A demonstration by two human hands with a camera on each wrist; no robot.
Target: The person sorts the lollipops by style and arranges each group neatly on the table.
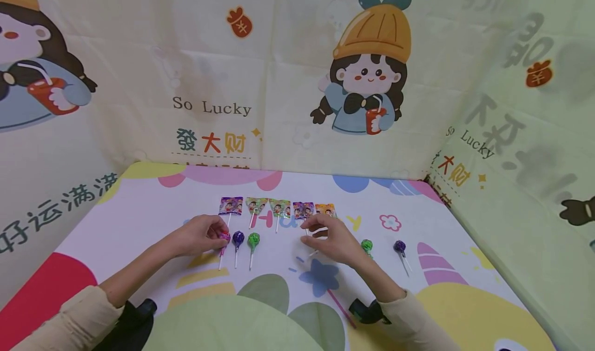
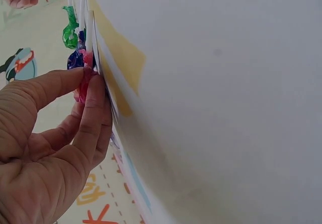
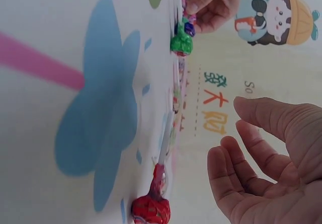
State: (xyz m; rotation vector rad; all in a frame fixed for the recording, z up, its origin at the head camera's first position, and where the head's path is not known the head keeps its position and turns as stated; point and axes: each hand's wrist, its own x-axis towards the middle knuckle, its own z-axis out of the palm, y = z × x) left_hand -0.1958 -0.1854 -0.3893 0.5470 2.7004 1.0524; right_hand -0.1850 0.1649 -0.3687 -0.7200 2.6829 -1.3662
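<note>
My left hand [image 1: 206, 236] pinches a pink lollipop [image 2: 84, 90] by its wrapped head between thumb and fingers, its white stick pointing toward me. Just right of it lie a purple lollipop [image 1: 238, 239] and a green lollipop [image 1: 253, 241], side by side on the table. My right hand [image 1: 330, 240] hovers with loosely bent fingers and a gap between thumb and fingertips, holding nothing. A red lollipop [image 3: 151, 209] lies on the table near that hand; in the head view its head is hidden behind the hand.
Behind the hands runs a row of several lollipops in flat printed wrappers [image 1: 231, 205]. Another green lollipop [image 1: 366, 245] and another purple lollipop [image 1: 400, 246] lie to the right. A patterned cloth covers the table [image 1: 153, 211]; printed curtains [image 1: 288, 82] stand behind it.
</note>
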